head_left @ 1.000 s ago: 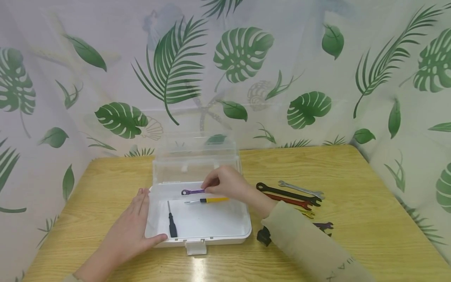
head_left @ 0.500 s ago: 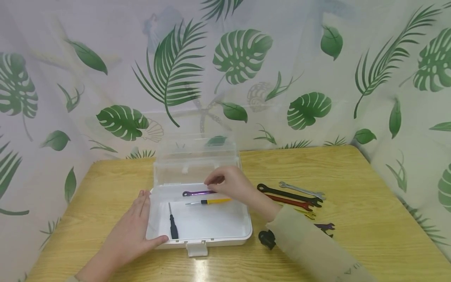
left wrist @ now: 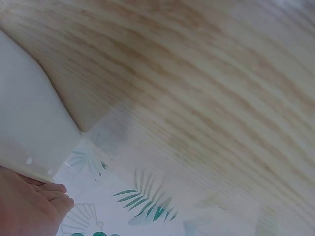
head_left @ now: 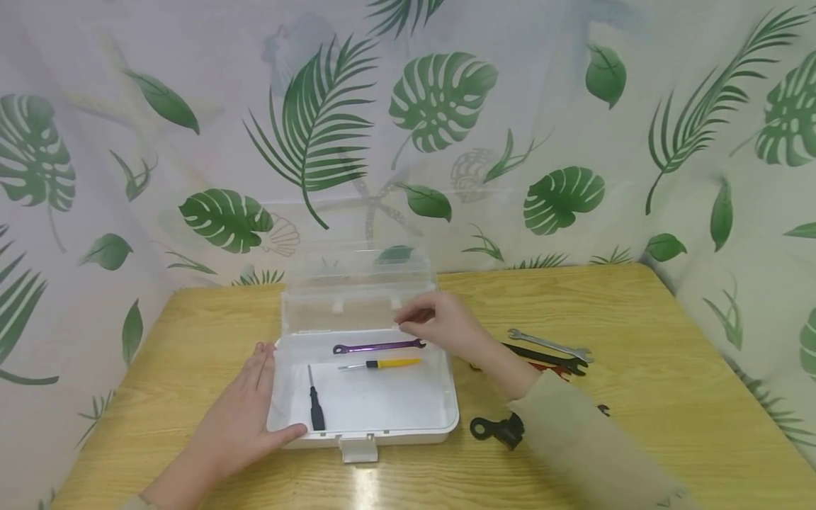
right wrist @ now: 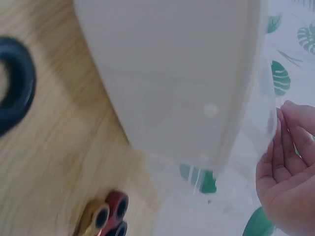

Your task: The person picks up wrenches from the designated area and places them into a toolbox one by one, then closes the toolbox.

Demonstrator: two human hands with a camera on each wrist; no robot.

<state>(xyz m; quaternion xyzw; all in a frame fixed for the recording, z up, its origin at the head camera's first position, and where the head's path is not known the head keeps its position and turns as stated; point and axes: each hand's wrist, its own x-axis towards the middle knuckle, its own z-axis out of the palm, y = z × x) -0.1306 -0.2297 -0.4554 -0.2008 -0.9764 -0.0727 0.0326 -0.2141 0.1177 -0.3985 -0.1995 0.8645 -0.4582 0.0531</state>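
Hands: left hand (head_left: 239, 418) lies flat with straight fingers against the left wall of the plastic box (head_left: 446, 418), thumb at its front-left corner, gripping nothing; right hand (head_left: 440, 322) hangs over the box's back-right part, fingers loosely bent and holding nothing.
Purple wrench (head_left: 379, 346): lies flat inside the box along its back edge, just left of the right hand's fingertips and apart from them.
Yellow-handled screwdriver (head_left: 380, 364): inside the box, just in front of the purple wrench and parallel to it.
Black screwdriver (head_left: 315, 409): inside the box near its front-left corner, tip pointing to the back.
Box lid (head_left: 357, 287): clear, standing open behind the box.
Latch (head_left: 358, 448): at the middle of the box's front edge.
Loose wrenches: right of the box on the tabletop (head_left: 669, 397), a silver wrench (head_left: 551, 344) farthest back, a black wrench (head_left: 548, 359) and a red wrench (head_left: 548, 368) in front of it, partly hidden by the right arm.
Black ring-ended tool (head_left: 496, 428): by the box's front-right corner, beside the sleeve (head_left: 586, 446).
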